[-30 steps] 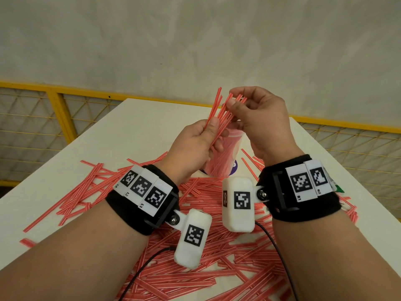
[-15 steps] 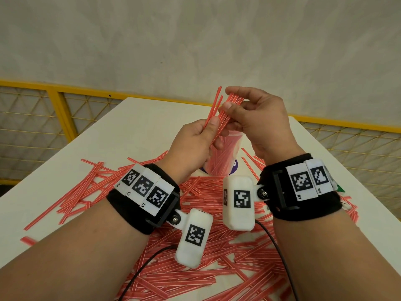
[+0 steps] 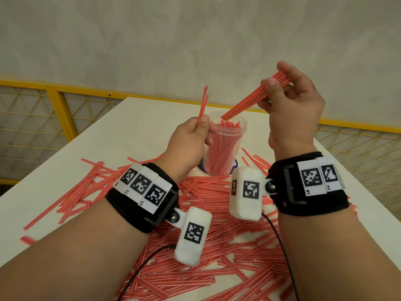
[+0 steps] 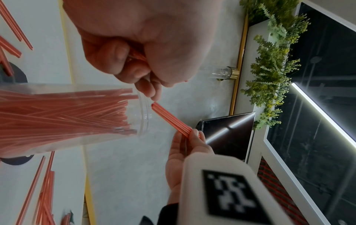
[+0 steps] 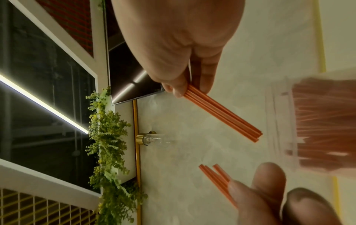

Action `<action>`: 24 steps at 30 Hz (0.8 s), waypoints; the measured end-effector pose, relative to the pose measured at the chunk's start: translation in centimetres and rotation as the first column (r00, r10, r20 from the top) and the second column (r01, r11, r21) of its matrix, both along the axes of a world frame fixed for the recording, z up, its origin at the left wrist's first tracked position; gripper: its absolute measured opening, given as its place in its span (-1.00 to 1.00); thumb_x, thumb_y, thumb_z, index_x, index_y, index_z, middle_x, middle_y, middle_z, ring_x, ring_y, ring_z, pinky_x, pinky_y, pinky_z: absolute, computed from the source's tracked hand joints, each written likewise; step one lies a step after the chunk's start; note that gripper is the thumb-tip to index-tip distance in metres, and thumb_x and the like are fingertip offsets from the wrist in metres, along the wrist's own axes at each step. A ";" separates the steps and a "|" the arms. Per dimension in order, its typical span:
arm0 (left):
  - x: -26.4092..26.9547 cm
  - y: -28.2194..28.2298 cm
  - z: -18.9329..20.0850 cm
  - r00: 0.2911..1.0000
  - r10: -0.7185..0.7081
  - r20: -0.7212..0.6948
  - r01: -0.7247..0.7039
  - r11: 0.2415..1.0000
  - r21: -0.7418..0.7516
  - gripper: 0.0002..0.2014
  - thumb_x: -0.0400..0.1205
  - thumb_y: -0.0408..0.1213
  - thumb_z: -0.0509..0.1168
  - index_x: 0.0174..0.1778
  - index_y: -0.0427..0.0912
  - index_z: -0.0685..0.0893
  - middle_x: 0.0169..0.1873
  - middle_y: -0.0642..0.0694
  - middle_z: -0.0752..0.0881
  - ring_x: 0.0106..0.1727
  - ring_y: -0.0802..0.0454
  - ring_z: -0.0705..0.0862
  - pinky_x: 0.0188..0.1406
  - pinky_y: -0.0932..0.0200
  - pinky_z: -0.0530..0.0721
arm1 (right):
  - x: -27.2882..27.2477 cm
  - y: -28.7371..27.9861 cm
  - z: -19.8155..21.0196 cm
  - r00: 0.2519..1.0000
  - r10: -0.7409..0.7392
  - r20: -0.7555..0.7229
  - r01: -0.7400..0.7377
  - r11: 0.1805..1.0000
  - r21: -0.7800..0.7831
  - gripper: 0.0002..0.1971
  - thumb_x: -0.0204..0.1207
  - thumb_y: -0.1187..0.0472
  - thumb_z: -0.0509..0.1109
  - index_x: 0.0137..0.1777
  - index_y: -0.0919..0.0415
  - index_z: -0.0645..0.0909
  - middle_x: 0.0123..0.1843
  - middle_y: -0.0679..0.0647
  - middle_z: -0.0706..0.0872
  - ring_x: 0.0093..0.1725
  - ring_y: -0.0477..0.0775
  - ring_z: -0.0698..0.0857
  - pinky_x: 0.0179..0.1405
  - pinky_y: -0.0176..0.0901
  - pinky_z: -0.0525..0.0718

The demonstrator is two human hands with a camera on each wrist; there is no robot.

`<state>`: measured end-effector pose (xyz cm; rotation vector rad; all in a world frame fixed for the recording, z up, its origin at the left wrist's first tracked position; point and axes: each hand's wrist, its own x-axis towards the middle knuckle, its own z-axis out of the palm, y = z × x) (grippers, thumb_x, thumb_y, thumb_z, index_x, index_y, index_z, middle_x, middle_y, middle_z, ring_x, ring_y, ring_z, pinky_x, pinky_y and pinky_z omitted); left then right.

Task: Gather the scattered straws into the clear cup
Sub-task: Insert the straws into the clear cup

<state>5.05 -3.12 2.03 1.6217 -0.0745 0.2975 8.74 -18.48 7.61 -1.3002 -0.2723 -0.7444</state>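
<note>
a: where's the clear cup [image 3: 225, 146]?

b: upright on the white table [image 3: 104, 140], a little toward twelve o'clock from the middle, between the two hands. it's already packed with red straws standing on end, tops just under the rim.

a: and the bundle in play?

b: the right hand [image 3: 297, 114] has thumb and fingers clamped round a small tidy bundle of straws [image 3: 249, 103]. its long axis runs diagonally, the high end in the fingers toward two o'clock, the low end pointing toward eight o'clock, right at the cup's mouth. in the left wrist view the tip sits just beside the rim, not inside yet.

a: left hand?

b: the left hand [image 3: 191, 144] is just beside the cup at nine o'clock, pinching a few straws [image 3: 202, 105] between thumb and fingers. they stand nearly upright, tips toward twelve o'clock and splayed a little at the top. i can't tell if the hand touches the cup wall.

a: how far along is this?

b: i'd judge partway. a good share is in the cup, but a thick litter of loose straws [image 3: 217, 268] covers the table from the cup's base down toward six o'clock, and spreads out to nine o'clock and three o'clock, lying flat and crossed every which way.

a: so what's left?

b: both handfuls need dropping in, then many more pickups.
</note>
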 end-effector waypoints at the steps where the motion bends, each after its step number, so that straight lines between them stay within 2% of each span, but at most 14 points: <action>1: 0.0 0.0 0.0 1.000 -0.002 -0.004 0.002 1.000 0.007 -0.63 0.79 -0.04 0.04 -0.18 -0.04 0.68 -0.42 0.00 0.57 -0.67 0.30 0.40 -0.49 0.21 0.32 | 0.2 0.0 -0.1 0.999 -0.030 0.012 0.030 0.999 -0.045 -0.72 0.52 0.38 0.46 0.14 0.04 0.69 -0.36 -0.01 0.65 -0.25 -0.04 0.75 -0.23 -0.12 0.77; 4: 0.1 0.0 -0.1 1.000 -0.009 -0.012 0.009 1.000 0.021 -0.63 0.79 -0.04 0.05 -0.18 -0.05 0.67 -0.43 0.00 0.56 -0.68 0.31 0.41 -0.48 0.20 0.31 | 0.8 0.1 -0.6 0.993 -0.111 0.038 0.117 0.968 -0.220 -0.69 0.49 0.33 0.47 0.11 -0.10 0.70 -0.33 0.01 0.64 -0.28 0.03 0.69 -0.13 0.11 0.80; 6: 0.1 0.0 -0.1 1.000 -0.015 -0.016 0.015 1.000 0.021 -0.63 0.79 -0.04 0.05 -0.18 -0.06 0.67 -0.43 0.00 0.56 -0.68 0.31 0.41 -0.48 0.20 0.31 | 1.1 0.3 -0.9 0.992 -0.127 0.027 0.128 0.931 -0.341 -0.67 0.48 0.29 0.46 0.11 -0.18 0.68 -0.26 -0.04 0.68 -0.22 0.06 0.71 -0.03 0.21 0.76; 8: 0.1 0.1 -0.1 1.000 -0.019 -0.017 0.019 1.000 0.015 -0.63 0.79 -0.04 0.05 -0.17 -0.07 0.67 -0.43 -0.01 0.56 -0.68 0.31 0.41 -0.49 0.20 0.30 | 1.3 0.6 -1.4 0.993 -0.106 -0.045 0.072 0.875 -0.479 -0.68 0.52 0.27 0.45 0.20 -0.09 0.69 -0.11 -0.05 0.75 -0.09 0.05 0.75 0.09 0.13 0.74; 11: 0.1 0.0 -0.1 1.000 -0.021 -0.018 0.021 1.000 0.010 -0.63 0.79 -0.03 0.06 -0.18 -0.07 0.67 -0.43 -0.02 0.56 -0.68 0.29 0.39 -0.51 0.20 0.28 | 1.4 0.8 -2.0 0.985 -0.129 -0.111 0.027 0.762 -0.647 -0.69 0.61 0.20 0.38 0.34 0.06 0.67 0.12 0.01 0.78 0.05 -0.08 0.72 0.21 -0.15 0.65; 13: 0.2 0.1 -0.1 1.000 -0.021 -0.023 0.021 1.000 0.013 -0.63 0.79 -0.02 0.06 -0.17 -0.08 0.67 -0.43 -0.03 0.56 -0.68 0.27 0.37 -0.53 0.21 0.28 | 1.2 0.8 -1.8 0.984 -0.148 -0.103 0.048 0.765 -0.642 -0.71 0.65 0.18 0.32 0.33 0.07 0.67 0.13 -0.03 0.78 0.02 -0.18 0.68 0.08 -0.36 0.59; 15: 0.2 0.1 0.0 0.999 -0.032 -0.032 0.032 0.999 -0.002 -0.63 0.78 -0.02 0.07 -0.14 -0.11 0.67 -0.43 -0.04 0.54 -0.68 0.24 0.36 -0.61 0.27 0.31 | 0.9 1.0 -1.4 0.985 -0.153 -0.084 0.071 0.789 -0.611 -0.74 0.65 0.17 0.31 0.28 0.07 0.70 0.01 -0.11 0.76 -0.08 -0.26 0.66 -0.06 -0.50 0.55; 17: 0.1 0.0 0.1 0.997 -0.059 -0.040 0.058 0.998 -0.034 -0.64 0.78 -0.02 0.09 -0.13 -0.14 0.67 -0.45 -0.04 0.52 -0.69 0.20 0.34 -0.69 0.35 0.31 | 0.5 1.3 -1.0 0.990 -0.114 -0.081 0.045 0.811 -0.584 -0.76 0.65 0.18 0.32 0.26 0.07 0.71 -0.02 -0.13 0.75 -0.11 -0.29 0.67 -0.05 -0.43 0.64; 20: -0.1 0.0 0.3 0.993 -0.109 -0.048 0.106 0.993 -0.046 -0.66 0.76 -0.04 0.13 -0.16 -0.15 0.67 -0.59 0.07 0.40 -0.69 0.18 0.28 -0.71 0.37 0.26 | -0.2 1.7 -0.6 0.995 -0.032 -0.099 -0.031 0.816 -0.577 -0.72 0.65 0.19 0.32 0.33 0.04 0.66 0.00 -0.07 0.76 -0.10 -0.17 0.71 0.02 -0.09 0.74; 21: -0.2 0.0 0.3 0.991 -0.125 -0.054 0.122 0.991 -0.045 -0.67 0.76 -0.05 0.15 -0.19 -0.14 0.67 -0.63 0.10 0.35 -0.69 0.17 0.25 -0.70 0.36 0.23 | -0.4 1.8 -0.5 0.994 -0.009 -0.107 -0.056 0.811 -0.582 -0.70 0.66 0.18 0.31 0.36 0.02 0.63 0.01 -0.04 0.77 -0.12 -0.14 0.72 -0.03 -0.09 0.74; 24: -0.3 -0.1 0.4 0.985 -0.157 -0.075 0.156 0.987 -0.020 -0.74 0.71 -0.12 0.24 -0.24 -0.13 0.67 -0.67 0.13 0.32 -0.69 0.15 0.22 -0.66 0.34 0.19 | -0.9 1.9 -0.4 0.987 0.076 -0.145 -0.146 0.805 -0.575 -0.70 0.68 0.16 0.29 0.38 -0.04 0.60 -0.02 0.01 0.78 -0.35 -0.19 0.71 -0.30 -0.32 0.63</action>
